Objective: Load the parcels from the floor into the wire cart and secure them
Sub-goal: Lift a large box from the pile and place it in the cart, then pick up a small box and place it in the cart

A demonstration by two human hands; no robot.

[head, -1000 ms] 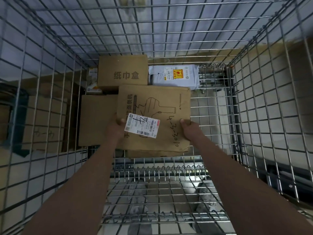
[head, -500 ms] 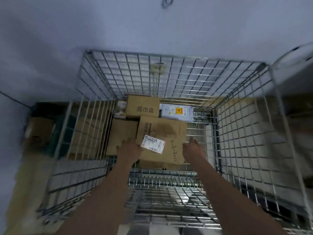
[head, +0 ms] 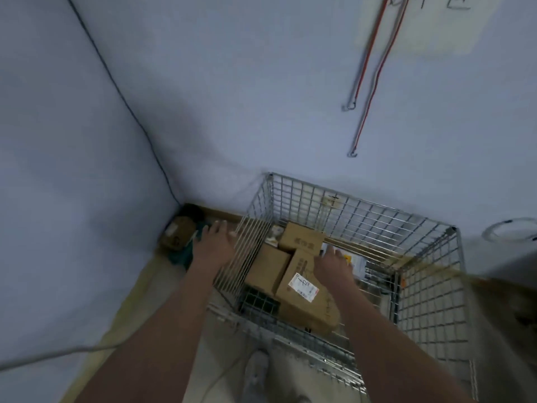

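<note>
One wire cart (head: pixel 430 274) stands against the wall. Inside it I count three brown cardboard boxes (head: pixel 308 289): one with a white label beneath the right hand (head: pixel 331 264), one plain box (head: pixel 268 270) just left of that hand, one smaller box (head: pixel 303 239) beyond it. One pale parcel (head: pixel 353 258) shows past the right fingertips, mostly hidden. Outside the cart, one more brown box (head: pixel 177 235) lies on the floor beyond the left hand (head: pixel 216 242). Two corded hooks (head: pixel 353 154) hang on the wall. Two hands, both empty, fingers spread. One grey shoe (head: pixel 255 370) shows below.
</note>
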